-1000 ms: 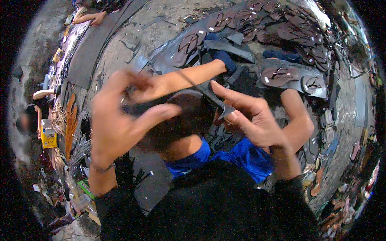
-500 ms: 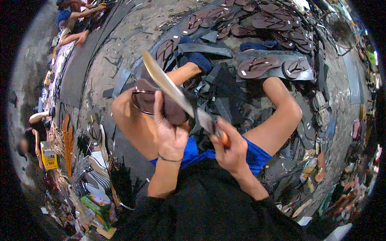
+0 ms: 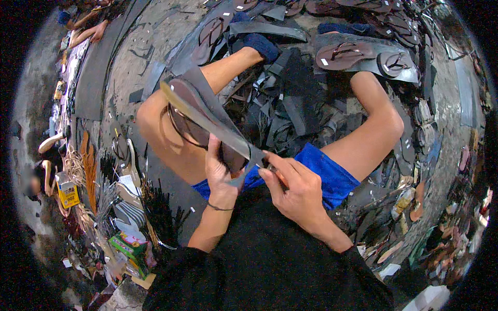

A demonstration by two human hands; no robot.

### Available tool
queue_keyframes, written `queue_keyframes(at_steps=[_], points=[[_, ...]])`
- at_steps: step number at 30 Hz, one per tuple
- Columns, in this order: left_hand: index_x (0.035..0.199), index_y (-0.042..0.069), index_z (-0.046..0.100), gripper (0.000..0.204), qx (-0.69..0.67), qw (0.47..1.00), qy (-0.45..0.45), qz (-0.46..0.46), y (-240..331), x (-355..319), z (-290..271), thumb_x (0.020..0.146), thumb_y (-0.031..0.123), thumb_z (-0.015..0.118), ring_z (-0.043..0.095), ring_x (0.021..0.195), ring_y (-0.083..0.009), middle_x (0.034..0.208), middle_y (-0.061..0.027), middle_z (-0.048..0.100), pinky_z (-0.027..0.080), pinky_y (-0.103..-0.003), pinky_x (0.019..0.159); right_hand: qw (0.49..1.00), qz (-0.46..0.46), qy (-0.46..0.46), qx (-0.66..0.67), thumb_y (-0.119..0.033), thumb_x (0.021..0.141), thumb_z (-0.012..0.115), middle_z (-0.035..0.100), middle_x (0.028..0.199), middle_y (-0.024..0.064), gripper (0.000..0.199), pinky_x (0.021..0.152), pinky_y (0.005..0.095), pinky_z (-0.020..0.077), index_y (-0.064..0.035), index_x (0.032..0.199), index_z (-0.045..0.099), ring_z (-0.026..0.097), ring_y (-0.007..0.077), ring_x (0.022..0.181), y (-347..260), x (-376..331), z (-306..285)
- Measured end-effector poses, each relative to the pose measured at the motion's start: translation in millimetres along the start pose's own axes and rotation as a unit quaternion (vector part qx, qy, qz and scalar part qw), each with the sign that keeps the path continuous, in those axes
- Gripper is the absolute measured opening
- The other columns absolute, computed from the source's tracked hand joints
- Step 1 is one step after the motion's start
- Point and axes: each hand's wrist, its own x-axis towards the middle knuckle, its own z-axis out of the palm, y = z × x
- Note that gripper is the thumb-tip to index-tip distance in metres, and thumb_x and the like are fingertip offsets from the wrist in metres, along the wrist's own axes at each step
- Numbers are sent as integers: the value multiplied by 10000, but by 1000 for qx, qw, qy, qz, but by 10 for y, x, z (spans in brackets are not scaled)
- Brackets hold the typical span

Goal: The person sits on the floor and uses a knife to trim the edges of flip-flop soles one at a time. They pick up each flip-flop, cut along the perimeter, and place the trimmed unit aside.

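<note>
My left hand (image 3: 220,179) grips a brown flip-flop (image 3: 193,96) with dark shiny straps over my left thigh, its thumb up along the sole. A grey rubber sheet (image 3: 201,82) lies against the flip-flop and shows past its edge. Closed around an orange handle (image 3: 281,179), mostly hidden, is my right hand (image 3: 295,189). The handle appears to belong to a long knife (image 3: 210,122), whose pale blade slants across the flip-flop to the upper left. By the right fingertips a bit of grey sheet curls; whether they touch it I cannot tell.
Dark rubber offcuts (image 3: 290,98) pile between my legs. Beyond my right knee, two brown flip-flops (image 3: 345,54) lie on a grey sheet, with more behind. Brushes, a yellow box (image 3: 67,191) and clutter line the left. Another person's arm (image 3: 93,35) shows at the far left.
The knife and flip-flop have shifted lower and to the left, and the blade now lies closer along the sole. My right fingers have moved nearer the left hand. The view has tilted down.
</note>
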Motion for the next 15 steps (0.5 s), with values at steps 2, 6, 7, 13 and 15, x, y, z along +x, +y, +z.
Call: queue_keyframes(at_steps=[2, 6, 7, 13, 15], points=[[1043, 71, 587, 304, 31, 999, 15, 18, 32, 23, 11, 931, 350, 540, 632, 791, -170, 895, -37, 637, 534, -328, 701, 1000, -14, 2, 13, -235, 804, 695, 638, 798, 80, 294, 562, 347, 515, -118, 1069, 647, 625, 250, 634, 36, -51, 26], [1006, 98, 561, 327, 19, 993, 117, -12, 120, 95, 67, 964, 401, 445, 621, 701, -181, 808, -53, 629, 523, -306, 617, 999, 19, -39, -5, -229, 805, 694, 645, 791, 94, 314, 577, 349, 518, -109, 1092, 647, 626, 254, 640, 300, -476, -181], [1006, 88, 559, 335, 44, 993, 111, -6, 91, 86, -13, 970, 396, 432, 620, 701, -181, 813, -57, 629, 521, -307, 619, 997, 38, -59, -11, -228, 806, 693, 645, 785, 97, 315, 576, 350, 518, -107, 1094, 647, 626, 253, 639, 326, -535, -224], [1074, 20, 583, 341, 90, 993, 79, 7, -10, 11, -382, 967, 331, 494, 611, 833, -126, 980, -34, 637, 497, -285, 758, 993, 29, -109, 20, -173, 817, 655, 634, 767, 118, 306, 559, 368, 509, -115, 1117, 636, 623, 279, 635, 238, -165, 48], [996, 65, 580, 312, 82, 992, 99, -6, 31, -8, -309, 959, 362, 493, 598, 700, -136, 837, -33, 623, 493, -272, 617, 994, 17, -99, 37, -140, 819, 636, 632, 762, 115, 315, 571, 379, 514, -132, 1134, 630, 625, 283, 633, 269, -27, 216]])
